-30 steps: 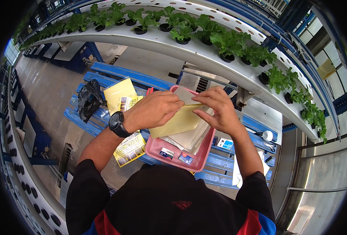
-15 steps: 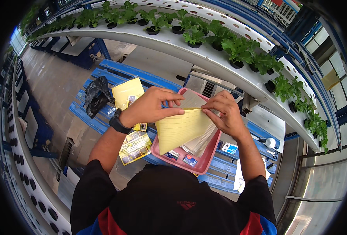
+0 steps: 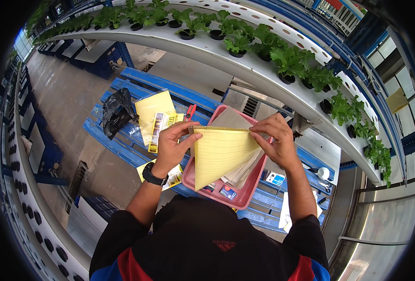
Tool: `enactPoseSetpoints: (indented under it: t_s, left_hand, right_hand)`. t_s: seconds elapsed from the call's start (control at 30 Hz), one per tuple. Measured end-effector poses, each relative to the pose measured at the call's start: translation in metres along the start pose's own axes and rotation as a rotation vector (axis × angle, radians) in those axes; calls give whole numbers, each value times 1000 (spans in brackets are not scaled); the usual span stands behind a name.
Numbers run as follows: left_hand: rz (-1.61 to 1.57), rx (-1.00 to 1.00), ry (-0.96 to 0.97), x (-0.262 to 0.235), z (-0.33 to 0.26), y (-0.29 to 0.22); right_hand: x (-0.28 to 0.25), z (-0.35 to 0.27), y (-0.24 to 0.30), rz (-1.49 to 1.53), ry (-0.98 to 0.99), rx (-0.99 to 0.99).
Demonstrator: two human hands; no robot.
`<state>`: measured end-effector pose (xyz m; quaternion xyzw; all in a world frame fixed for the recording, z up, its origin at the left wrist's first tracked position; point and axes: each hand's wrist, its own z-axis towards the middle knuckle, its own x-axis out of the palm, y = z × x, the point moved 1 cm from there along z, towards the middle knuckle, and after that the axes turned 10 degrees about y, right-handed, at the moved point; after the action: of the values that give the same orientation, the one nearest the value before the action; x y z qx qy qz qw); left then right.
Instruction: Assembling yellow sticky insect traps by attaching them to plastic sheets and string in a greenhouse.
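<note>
A yellow sheet with ruled lines (image 3: 224,154) hangs between my hands, its upper edge stretched roughly level and its lower part slanting to a corner. My left hand (image 3: 174,146), wearing a black watch, pinches its upper left corner between thumb and fingers. At the upper right corner, my right hand (image 3: 277,140) has thumb and fingertips closed on the same sheet. Beneath lies a pink tray (image 3: 187,177) with a stack of pale sheets (image 3: 239,174), partly covered by the yellow one. A small blue and white packet (image 3: 227,191) sits in the tray's near end.
The tray rests on a blue slatted bench (image 3: 137,77). To the left are a black plastic bag (image 3: 117,112), a yellow pack (image 3: 152,110) and red-handled pliers or cutters (image 3: 190,112). Scissors (image 3: 326,185) and white paper (image 3: 287,210) lie right. Beyond runs a white trough (image 3: 259,65) of potted leafy plants.
My left hand has slid left and nearer along the sheet's upper edge to its corner. The sheet now spreads wider, and the red-handled tool has come into view.
</note>
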<state>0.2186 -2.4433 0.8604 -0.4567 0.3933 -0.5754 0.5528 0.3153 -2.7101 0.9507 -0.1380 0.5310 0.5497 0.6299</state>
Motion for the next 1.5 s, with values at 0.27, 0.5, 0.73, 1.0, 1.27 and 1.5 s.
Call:
enactPoseSetpoints:
  t_s: [0.27,0.5,0.73,1.0,1.27,1.5]
  left_hand:
    - [176,64,23,-2,6,-10]
    - [165,84,93,-6,5,-7]
    - [185,116,61,-3,7,-10]
    - [237,125,38,-8,5,-5]
    - [309,147,25,-6,5,-8]
    - [337,177,28,-6,4,-6]
  right_hand:
    - [-1,0,-3,20,7,12]
    - [0,-2,-7,125,2,29]
    - [2,-5,-15,277,23,106]
    - [-8,-14,-16,253,-7,137]
    - [-9,-28,-25,174,-12,200]
    - [-12,-31,-26,280,31,248]
